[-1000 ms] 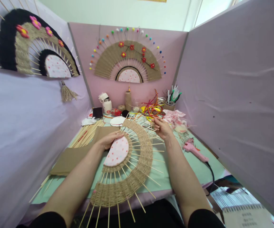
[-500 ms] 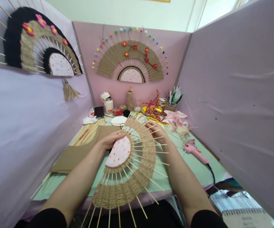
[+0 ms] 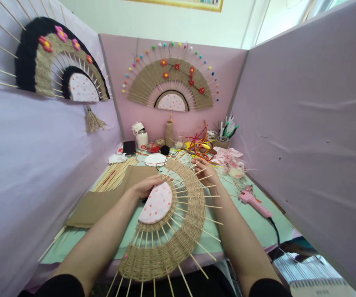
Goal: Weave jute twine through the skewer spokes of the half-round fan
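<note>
A half-round woven fan (image 3: pixel 195 202) is held tilted above the table, with thin wooden sticks fanning out past its twine band. At its centre is a white half-disc (image 3: pixel 158 202) with pink dots, edged in woven twine. My left hand (image 3: pixel 148 185) grips the upper end of that centre part, its thumb on the front and the other fingers behind. Near the fan's upper right edge, my right hand (image 3: pixel 204 171) has its fingers curled by the stick tips. Part of those fingers is hidden behind the sticks, so what they pinch is unclear.
A pink glue gun (image 3: pixel 255 202) lies on the right, its cord running off the table edge. Brown cardboard (image 3: pixel 94 206) and loose sticks (image 3: pixel 113 175) are on the left. Behind stand a white bottle (image 3: pixel 141 138), colourful pipe cleaners (image 3: pixel 196 144) and a tool pot (image 3: pixel 223 142).
The view has tilted slightly upward, so everything sits a little lower. Both hands stay at the fan, with hardly any shift in their hold.
</note>
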Demonstrator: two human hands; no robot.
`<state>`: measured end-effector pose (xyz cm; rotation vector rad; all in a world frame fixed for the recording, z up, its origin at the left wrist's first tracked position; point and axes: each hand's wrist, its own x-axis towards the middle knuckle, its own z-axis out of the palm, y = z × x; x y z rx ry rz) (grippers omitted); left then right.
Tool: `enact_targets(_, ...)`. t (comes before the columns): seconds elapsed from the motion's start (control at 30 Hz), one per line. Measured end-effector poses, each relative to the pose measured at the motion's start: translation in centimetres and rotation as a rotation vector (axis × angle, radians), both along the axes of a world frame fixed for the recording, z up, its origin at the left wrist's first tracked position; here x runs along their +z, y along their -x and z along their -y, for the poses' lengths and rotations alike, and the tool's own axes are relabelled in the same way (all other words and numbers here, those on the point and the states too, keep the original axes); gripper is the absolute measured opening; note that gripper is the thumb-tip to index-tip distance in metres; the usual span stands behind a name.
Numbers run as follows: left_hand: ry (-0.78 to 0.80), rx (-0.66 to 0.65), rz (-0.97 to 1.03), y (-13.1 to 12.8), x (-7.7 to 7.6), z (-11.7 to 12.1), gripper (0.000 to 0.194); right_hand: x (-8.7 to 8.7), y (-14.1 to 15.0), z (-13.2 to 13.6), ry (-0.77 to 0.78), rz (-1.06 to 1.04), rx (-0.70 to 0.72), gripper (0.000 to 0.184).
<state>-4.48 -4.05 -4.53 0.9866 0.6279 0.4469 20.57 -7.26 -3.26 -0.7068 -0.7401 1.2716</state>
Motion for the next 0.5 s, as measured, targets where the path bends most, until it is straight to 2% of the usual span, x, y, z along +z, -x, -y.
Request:
enact_targets(0.3,-0.002,-0.026,0.014,-0.2,-0.6,-0.1,0.028,-0.2,-1.0,-1.8,-0.108,-0.052,0.018,0.022)
enact_targets(0.5,0.001,-0.031,0.063,-0.1,-0.8,-0.2,0.033,1.0,-1.6,-3.7,-0.075,0.008,0.176,0.022)
